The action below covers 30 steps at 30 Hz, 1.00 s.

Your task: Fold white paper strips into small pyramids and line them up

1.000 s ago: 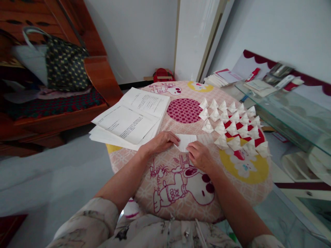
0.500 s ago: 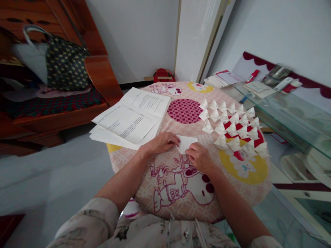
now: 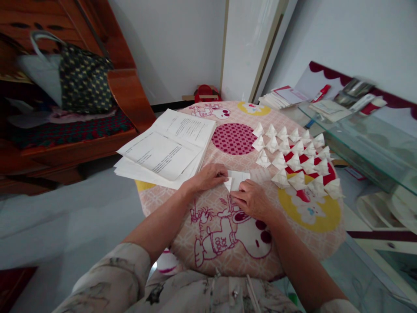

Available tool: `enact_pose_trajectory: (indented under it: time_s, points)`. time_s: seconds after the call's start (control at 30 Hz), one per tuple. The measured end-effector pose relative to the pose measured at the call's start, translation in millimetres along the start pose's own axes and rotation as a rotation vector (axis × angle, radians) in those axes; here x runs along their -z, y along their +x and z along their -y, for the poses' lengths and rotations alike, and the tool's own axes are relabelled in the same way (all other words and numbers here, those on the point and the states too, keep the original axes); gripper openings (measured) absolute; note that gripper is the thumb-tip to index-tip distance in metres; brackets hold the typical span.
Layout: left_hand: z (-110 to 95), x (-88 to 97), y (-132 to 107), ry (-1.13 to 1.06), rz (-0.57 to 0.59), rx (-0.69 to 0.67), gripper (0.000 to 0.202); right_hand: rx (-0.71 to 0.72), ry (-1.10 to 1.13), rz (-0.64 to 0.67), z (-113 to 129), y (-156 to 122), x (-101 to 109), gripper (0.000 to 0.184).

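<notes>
A small sheet of white paper (image 3: 240, 176) lies on the table before me, its left corner folded over into a triangular flap. My left hand (image 3: 212, 176) has its fingers closed on the paper's left edge, at the flap. From the right, my right hand (image 3: 251, 196) holds the paper's lower edge between thumb and curled fingers. The fingertips partly cover the sheet. To the right stand several folded white paper pieces (image 3: 294, 161) with pointed tops, set in rows.
A stack of printed papers (image 3: 163, 145) is at the table's left. The patterned tablecloth (image 3: 182, 226) covers the round table. A glass shelf (image 3: 361, 130) with papers and cups borders it on the right. A wooden bench (image 3: 127, 95) carries a dark patterned bag (image 3: 85, 78).
The paper's left corner now shows as a folded triangular flap. My right hand has shifted slightly down along the sheet, while my left hand stays at the left edge.
</notes>
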State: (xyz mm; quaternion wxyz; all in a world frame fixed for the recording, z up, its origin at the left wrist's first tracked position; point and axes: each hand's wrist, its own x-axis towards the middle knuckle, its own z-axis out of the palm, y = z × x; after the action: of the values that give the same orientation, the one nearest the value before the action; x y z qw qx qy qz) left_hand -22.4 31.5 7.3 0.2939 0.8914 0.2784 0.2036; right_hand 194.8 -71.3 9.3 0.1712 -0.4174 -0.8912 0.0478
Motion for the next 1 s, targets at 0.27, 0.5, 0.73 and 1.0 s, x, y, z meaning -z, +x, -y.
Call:
enact_pose_trajectory:
  time_s: [0.27,0.5,0.73,1.0]
  points:
    - [-9.3,-16.8,4.9,0.135,-0.132,0.134,0.008,0.001,0.036,-0.004,-0.8,-2.0,0.5,0.018]
    - [-10.2,-25.4,4.4,0.165,-0.175,0.116,0.006,-0.005,0.035,0.025,-1.0,-1.6,4.4,0.017]
    - [-10.5,-32.1,4.6,0.184,-0.196,0.138,0.007,-0.01,0.076,0.019,-2.6,-2.3,4.8,0.02]
    - [-13.8,-32.8,5.0,0.224,-0.183,0.153,0.006,-0.008,0.082,0.018,-4.5,-3.4,2.7,0.023]
